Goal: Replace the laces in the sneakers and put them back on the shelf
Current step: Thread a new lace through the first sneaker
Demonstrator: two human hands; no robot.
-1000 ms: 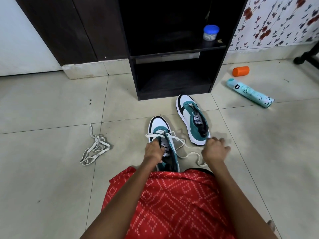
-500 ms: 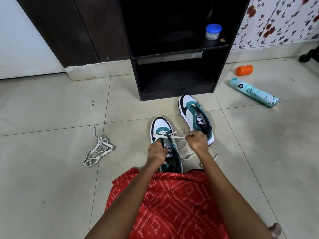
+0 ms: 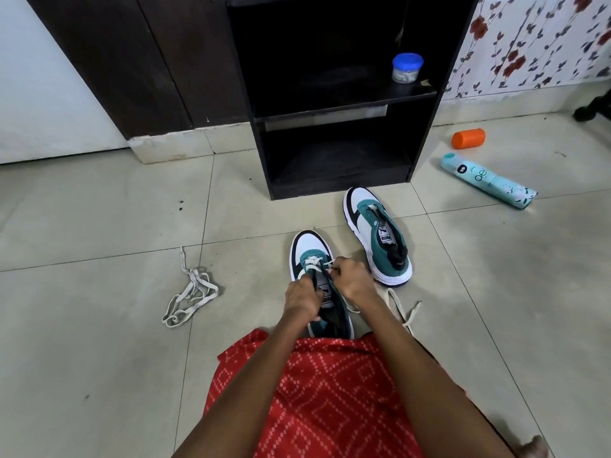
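**Lacing the near sneaker, one eyelet at a time**

My left hand (image 3: 302, 300) grips the sneaker (image 3: 309, 244) at the tongue and steadies it on the floor before my knees. My right hand (image 3: 355, 280) pinches the lace (image 3: 311, 260) at the eyelets, and its loose tail trails on the tile to my right.

To do this well, I judge I should pull each crossing flat, match the two ends in length, and hold the tongue straight so nothing bunches.

The other sneaker (image 3: 377, 239) stands unlaced just before the shelf (image 3: 330, 109), and its tongue tag reads PUMA, upside down to me. A second lace (image 3: 198, 292) lies to my left. The can (image 3: 489, 180) shows letters like "ge", but I cannot be sure.
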